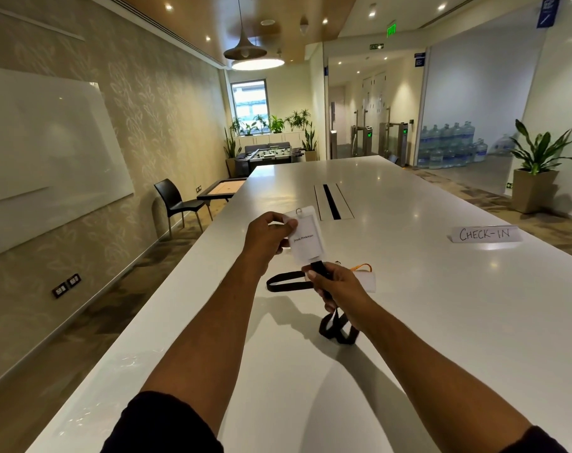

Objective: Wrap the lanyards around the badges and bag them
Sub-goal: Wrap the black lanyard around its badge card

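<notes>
Black strap runs from the lower edge of the badge into the right hand, whose fingers are curled round it, thumb pressing on top; the slack hangs below that hand in loops just over the white surface. The left hand pinches the badge by its upper left corner, at centre frame, clear of the surface. For a neat wrap, keep the badge flat and steady in the left hand; hold the strap taut; lay each turn flat across the short width, side by side; feed slack gradually, or the loops may twist. A second badge with an orange strap lies just behind the right hand; another black loop rests left of it. No bag is visible.
</notes>
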Motion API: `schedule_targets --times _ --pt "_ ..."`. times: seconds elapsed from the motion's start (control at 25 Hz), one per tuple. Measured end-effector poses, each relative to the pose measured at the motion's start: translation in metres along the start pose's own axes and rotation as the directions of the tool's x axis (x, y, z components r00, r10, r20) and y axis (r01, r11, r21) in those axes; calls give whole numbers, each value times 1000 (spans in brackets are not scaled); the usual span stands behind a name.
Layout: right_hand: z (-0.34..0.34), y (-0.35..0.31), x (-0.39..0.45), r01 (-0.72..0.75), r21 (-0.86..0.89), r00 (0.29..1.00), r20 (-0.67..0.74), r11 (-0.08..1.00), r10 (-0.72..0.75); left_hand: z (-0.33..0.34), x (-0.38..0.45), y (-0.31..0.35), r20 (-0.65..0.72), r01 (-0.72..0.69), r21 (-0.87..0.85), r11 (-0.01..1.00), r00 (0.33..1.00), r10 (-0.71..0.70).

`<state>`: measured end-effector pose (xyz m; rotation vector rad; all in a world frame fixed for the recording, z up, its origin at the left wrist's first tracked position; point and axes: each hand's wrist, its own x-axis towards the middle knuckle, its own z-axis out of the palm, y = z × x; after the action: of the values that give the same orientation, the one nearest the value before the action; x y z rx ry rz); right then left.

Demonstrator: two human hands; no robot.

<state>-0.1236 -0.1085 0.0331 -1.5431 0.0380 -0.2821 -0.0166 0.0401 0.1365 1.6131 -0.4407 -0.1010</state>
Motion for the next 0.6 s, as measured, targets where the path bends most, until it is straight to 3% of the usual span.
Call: schedule_targets --times 0.24,0.48,0.6 --pt "4 -1 -8 -49 -115 997 46 992 55 6 1 -14 -81 64 -86 994 994 -71" --pt "-12 -15 -11 45 -6 997 60 999 -45 2 5 -27 -119 -57 106 993 990 69" --pt "-15 -28 -9 130 -75 987 103 989 -122 -1 2 -38 -96 -89 265 960 988 118"
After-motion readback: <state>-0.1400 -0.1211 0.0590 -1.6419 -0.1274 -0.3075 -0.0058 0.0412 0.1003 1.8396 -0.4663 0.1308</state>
